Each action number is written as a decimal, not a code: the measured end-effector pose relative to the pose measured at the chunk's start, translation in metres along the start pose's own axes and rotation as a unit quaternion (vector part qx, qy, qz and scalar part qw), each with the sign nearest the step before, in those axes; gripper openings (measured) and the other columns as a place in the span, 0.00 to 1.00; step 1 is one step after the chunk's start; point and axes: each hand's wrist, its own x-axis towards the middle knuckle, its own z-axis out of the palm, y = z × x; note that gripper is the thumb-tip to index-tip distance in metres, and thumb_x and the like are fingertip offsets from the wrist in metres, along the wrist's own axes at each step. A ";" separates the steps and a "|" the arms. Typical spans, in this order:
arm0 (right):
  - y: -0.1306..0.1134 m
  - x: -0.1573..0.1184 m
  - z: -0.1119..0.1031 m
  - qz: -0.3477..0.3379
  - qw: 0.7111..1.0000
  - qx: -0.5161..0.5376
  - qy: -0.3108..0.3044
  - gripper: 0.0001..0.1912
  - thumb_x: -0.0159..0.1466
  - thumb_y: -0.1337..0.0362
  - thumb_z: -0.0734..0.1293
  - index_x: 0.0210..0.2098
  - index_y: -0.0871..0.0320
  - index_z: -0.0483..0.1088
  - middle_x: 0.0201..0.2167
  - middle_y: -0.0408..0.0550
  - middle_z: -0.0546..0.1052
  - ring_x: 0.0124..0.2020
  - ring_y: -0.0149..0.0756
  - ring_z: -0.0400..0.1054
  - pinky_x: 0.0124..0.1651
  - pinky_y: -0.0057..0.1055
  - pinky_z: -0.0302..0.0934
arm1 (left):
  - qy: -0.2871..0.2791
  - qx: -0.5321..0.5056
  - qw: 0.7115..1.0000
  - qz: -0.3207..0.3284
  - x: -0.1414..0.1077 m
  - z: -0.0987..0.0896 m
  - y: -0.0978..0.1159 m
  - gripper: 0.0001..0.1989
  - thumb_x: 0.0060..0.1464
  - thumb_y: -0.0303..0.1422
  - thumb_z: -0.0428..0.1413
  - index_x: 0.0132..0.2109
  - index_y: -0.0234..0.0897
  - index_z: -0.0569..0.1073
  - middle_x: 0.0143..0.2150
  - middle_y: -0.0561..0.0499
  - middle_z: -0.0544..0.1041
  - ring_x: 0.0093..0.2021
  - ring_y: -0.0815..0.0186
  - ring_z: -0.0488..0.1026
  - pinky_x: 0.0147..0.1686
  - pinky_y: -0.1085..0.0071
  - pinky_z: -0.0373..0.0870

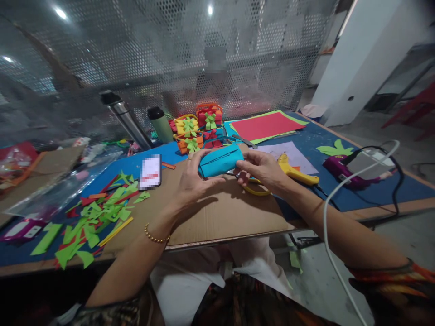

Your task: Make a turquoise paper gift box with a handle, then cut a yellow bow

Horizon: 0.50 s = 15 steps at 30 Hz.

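Note:
A blue folded paper piece (221,161), shaped like a small rounded box with a seam along its upper face, is held above the brown cardboard sheet (217,217). My left hand (194,181) grips its left end, thumb stretched along the near side. At the right end, the fingers of my right hand (256,167) are closed on the paper's edge. Beneath the right hand shows a yellow loop handle (260,190), apparently of scissors; the rest of it is hidden. A yellow glue gun (299,174) lies just right of that hand.
Green and red paper scraps (98,213) and a phone (150,172) lie to the left. Behind stand decorated paper boxes (193,129), a green bottle (161,124) and a steel flask (127,120). Right are coloured sheets (268,127) and a white cable (325,226).

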 end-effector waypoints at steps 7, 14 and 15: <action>0.007 0.004 0.002 -0.074 0.997 -0.012 0.003 0.31 0.54 0.45 0.81 0.48 0.55 0.72 0.29 0.41 0.80 0.24 0.33 0.75 0.26 0.30 0.70 | 0.017 -0.008 1.000 -0.024 0.003 -0.004 -0.001 0.26 0.50 0.38 0.68 0.55 0.39 0.74 0.53 0.45 0.78 0.56 0.52 0.75 0.58 0.56 0.70; -0.002 -0.001 0.004 -0.150 0.988 0.001 0.031 0.26 0.59 0.47 0.78 0.47 0.56 0.73 0.38 0.46 0.79 0.27 0.30 0.74 0.25 0.29 0.70 | -0.028 -0.197 0.966 -0.166 0.006 -0.012 -0.003 0.30 0.47 0.41 0.71 0.56 0.38 0.75 0.48 0.48 0.79 0.37 0.64 0.77 0.37 0.68 0.74; -0.003 -0.002 0.005 -0.155 0.987 -0.002 0.033 0.26 0.59 0.47 0.78 0.47 0.56 0.73 0.38 0.45 0.79 0.26 0.29 0.73 0.25 0.29 0.70 | -0.028 -0.215 0.960 -0.179 0.006 -0.012 -0.003 0.31 0.46 0.41 0.72 0.56 0.38 0.74 0.47 0.48 0.79 0.34 0.66 0.76 0.35 0.69 0.74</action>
